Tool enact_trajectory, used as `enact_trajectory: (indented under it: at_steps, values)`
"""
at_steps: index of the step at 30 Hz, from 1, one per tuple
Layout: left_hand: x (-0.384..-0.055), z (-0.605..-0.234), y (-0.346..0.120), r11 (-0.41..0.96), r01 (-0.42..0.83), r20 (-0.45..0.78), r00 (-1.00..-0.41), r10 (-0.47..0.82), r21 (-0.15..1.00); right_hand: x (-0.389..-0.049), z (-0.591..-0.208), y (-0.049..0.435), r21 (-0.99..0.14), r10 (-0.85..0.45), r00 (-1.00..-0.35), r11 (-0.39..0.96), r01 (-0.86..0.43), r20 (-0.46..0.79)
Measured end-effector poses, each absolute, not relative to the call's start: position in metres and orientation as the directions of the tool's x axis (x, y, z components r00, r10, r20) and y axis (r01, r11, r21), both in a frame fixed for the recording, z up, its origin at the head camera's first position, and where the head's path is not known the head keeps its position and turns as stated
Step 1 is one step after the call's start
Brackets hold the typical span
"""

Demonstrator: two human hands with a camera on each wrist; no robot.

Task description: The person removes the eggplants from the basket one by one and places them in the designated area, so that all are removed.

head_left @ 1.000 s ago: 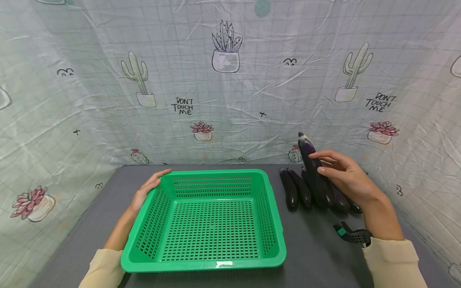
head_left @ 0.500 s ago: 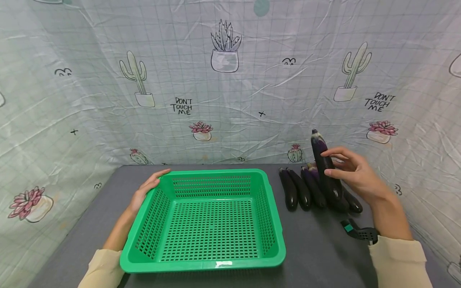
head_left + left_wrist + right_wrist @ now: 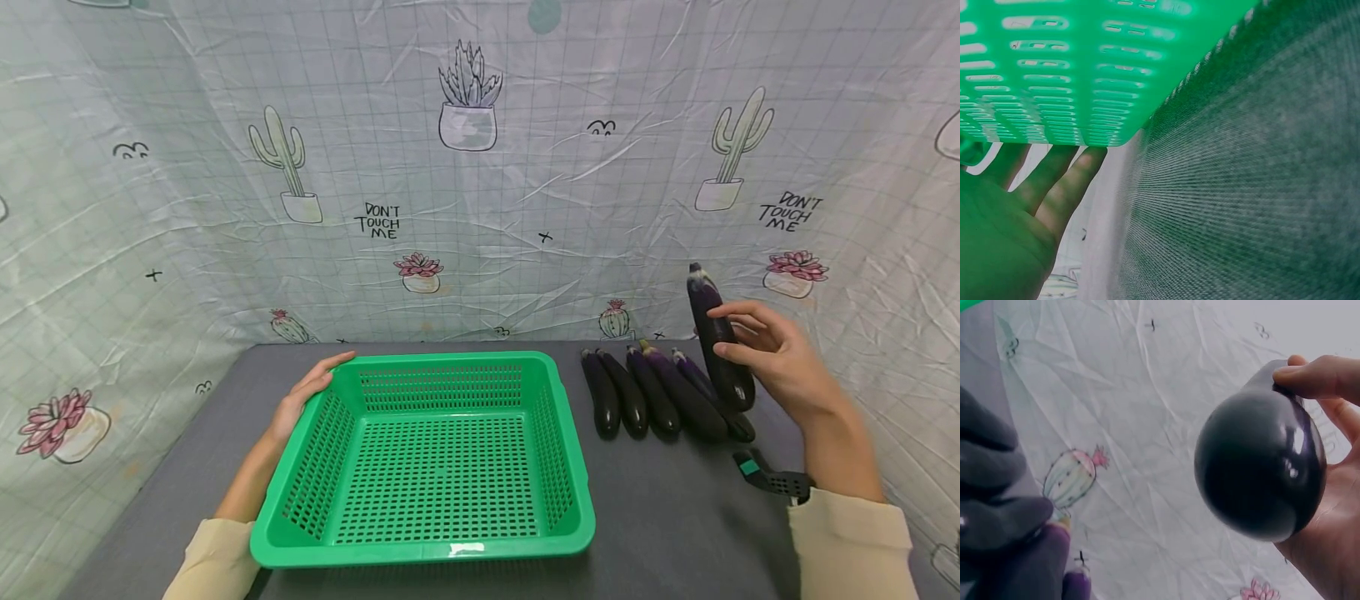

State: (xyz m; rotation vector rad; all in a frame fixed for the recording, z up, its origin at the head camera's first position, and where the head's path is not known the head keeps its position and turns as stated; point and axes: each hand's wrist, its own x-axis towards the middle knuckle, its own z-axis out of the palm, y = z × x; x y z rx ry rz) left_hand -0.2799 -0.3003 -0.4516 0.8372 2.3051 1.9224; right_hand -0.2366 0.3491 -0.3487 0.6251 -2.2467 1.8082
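Observation:
In the head view, my right hand (image 3: 783, 358) pinches a dark purple eggplant (image 3: 715, 333) between thumb and fingers. It is tilted, stem end up, above the right end of a row of several eggplants (image 3: 632, 400) on the table. The right wrist view shows the held eggplant's round blossom end (image 3: 1257, 472), apart from the others. My left hand (image 3: 296, 404) rests on the far left part of a green plastic basket (image 3: 420, 553). In the left wrist view its fingers (image 3: 1069, 187) lie nearly straight against the basket; the thumb is hidden. The basket has nothing inside.
A grey cloth-like surface (image 3: 660, 525) covers the table. Behind and at both sides hangs a pale sheet (image 3: 517, 200) printed with cacti. The basket stands left of the eggplant row with a narrow gap between. A black strap (image 3: 776, 482) is on the right wrist.
My right hand has moved rightward with the eggplant, from over the middle of the row to beyond its right end, uncovering the eggplants beneath. The left hand and basket have stayed put.

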Motion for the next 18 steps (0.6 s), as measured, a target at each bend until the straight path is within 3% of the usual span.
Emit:
enact_trajectory:
  at_steps: [8,18]
  values:
    - [-0.278,-0.450,-0.299,0.064,0.363,0.305,-0.855,0.419,0.930,-0.241,-0.355,0.368,-0.890,-0.206,-0.885,0.104,-0.444,0.418]
    - [-0.278,-0.449,-0.299,0.003,0.327,0.294,-0.851,0.436,0.945,-0.244,-0.364,0.380,-0.922,-0.126,-0.936,0.174,-0.347,0.328]
